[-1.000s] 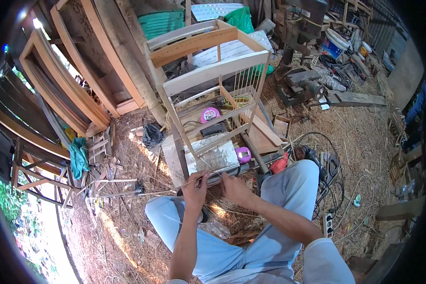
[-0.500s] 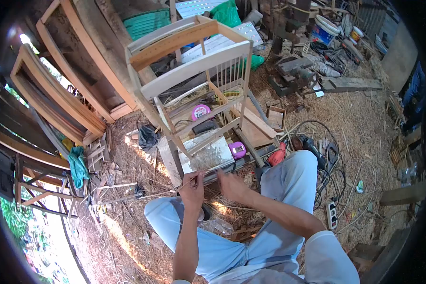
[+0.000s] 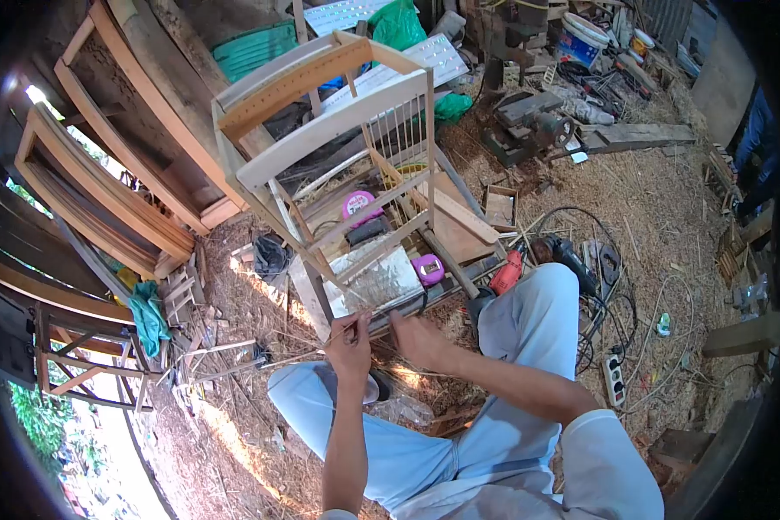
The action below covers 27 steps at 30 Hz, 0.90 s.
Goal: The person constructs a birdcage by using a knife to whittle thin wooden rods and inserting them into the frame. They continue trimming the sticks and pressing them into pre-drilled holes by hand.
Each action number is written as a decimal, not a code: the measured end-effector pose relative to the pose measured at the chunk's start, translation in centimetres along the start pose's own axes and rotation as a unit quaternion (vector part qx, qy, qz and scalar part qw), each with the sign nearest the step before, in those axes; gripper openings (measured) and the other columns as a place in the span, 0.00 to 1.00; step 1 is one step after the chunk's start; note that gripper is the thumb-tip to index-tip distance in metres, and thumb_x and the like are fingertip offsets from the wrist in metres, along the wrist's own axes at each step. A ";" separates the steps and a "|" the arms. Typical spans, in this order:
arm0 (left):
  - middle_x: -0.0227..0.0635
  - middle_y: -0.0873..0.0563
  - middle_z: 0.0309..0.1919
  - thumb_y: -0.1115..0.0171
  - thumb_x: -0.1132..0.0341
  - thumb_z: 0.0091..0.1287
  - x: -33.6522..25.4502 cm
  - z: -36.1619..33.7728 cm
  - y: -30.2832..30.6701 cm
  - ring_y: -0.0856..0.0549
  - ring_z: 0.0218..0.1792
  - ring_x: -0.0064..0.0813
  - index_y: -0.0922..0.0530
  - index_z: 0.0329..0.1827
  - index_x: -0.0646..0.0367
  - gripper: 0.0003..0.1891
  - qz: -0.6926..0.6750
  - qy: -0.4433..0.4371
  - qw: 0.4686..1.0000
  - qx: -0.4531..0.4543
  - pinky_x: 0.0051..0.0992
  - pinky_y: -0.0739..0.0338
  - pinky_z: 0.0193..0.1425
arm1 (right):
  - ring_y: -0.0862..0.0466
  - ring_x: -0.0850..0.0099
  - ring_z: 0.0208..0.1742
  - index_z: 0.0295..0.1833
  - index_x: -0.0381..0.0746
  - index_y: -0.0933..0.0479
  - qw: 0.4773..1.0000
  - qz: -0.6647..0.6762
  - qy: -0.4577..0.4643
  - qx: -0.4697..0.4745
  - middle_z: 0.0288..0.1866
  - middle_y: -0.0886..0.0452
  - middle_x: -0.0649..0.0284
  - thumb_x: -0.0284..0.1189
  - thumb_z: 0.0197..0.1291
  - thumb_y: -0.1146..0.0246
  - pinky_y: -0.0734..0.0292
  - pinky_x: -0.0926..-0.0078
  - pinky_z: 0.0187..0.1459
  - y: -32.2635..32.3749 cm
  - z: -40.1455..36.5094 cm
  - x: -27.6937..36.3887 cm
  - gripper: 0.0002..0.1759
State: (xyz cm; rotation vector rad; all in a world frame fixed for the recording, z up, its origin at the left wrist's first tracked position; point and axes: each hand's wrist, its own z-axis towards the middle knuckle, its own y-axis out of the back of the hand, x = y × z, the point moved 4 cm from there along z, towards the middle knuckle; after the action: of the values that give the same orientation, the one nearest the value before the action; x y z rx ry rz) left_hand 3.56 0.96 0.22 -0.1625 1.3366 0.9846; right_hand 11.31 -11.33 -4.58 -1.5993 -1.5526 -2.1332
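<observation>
My left hand point(image 3: 350, 348) is closed in a pinch on a thin strip, just in front of the white-stained board point(image 3: 377, 284). My right hand point(image 3: 418, 340) has its fingers curled together near the board's front edge; what they hold, if anything, is too small to make out. Beyond both hands stands a wooden frame point(image 3: 338, 134) with thin spindles. Inside its lower part lie a pink tape measure point(image 3: 360, 205) and a dark block point(image 3: 368, 230). A purple tape measure point(image 3: 428, 269) rests at the board's right end.
A red power tool point(image 3: 507, 272) lies by my right knee, with cables and a power strip point(image 3: 614, 380) further right. Curved wooden frames point(image 3: 104, 186) lean at the left. A vise point(image 3: 529, 130) stands at the back right. Shavings cover the ground.
The whole view has shifted slightly, so the frame and board appear further left. My right hand has come a little closer to my left hand.
</observation>
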 end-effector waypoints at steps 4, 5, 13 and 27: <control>0.47 0.13 0.35 0.39 0.76 0.67 0.5 0.1 0.4 0.12 0.40 0.30 0.27 0.39 0.68 0.05 0.007 0.028 1.000 -0.002 0.24 0.19 0.46 | 0.20 0.38 0.31 0.43 0.29 0.35 1.000 0.008 0.015 -0.004 0.26 0.21 0.37 0.26 0.60 0.51 0.25 0.43 0.33 -0.3 -0.1 0.3 0.10; 0.47 0.13 0.35 0.39 0.76 0.66 0.7 0.1 0.5 0.12 0.40 0.29 0.27 0.40 0.68 0.05 0.002 0.014 1.000 0.002 0.24 0.19 0.45 | 0.19 0.39 0.31 0.43 0.30 0.35 1.000 -0.022 0.011 -0.001 0.26 0.21 0.38 0.26 0.60 0.51 0.25 0.43 0.33 -0.4 0.2 0.5 0.10; 0.43 0.13 0.34 0.38 0.77 0.65 -1.3 0.0 -0.1 0.12 0.38 0.29 0.25 0.37 0.67 0.04 0.006 -0.027 1.000 -0.006 0.24 0.19 0.43 | 0.19 0.39 0.30 0.43 0.30 0.34 0.999 -0.013 0.024 -0.034 0.26 0.21 0.38 0.27 0.62 0.50 0.25 0.44 0.31 -0.2 -0.1 -1.4 0.10; 0.49 0.14 0.37 0.42 0.79 0.67 1.1 -0.1 0.1 0.12 0.41 0.34 0.28 0.39 0.70 0.04 -0.033 -0.010 0.999 -0.003 0.25 0.17 0.46 | 0.17 0.42 0.33 0.48 0.28 0.33 0.999 -0.036 0.023 0.001 0.28 0.21 0.36 0.23 0.58 0.50 0.20 0.49 0.34 0.6 -0.4 0.9 0.14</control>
State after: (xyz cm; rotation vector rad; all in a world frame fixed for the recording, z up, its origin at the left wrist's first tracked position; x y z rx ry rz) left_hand 3.33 1.54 -0.72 -0.1998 1.3011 0.9327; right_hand 10.93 -11.51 -3.47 -1.5053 -1.6231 -2.1859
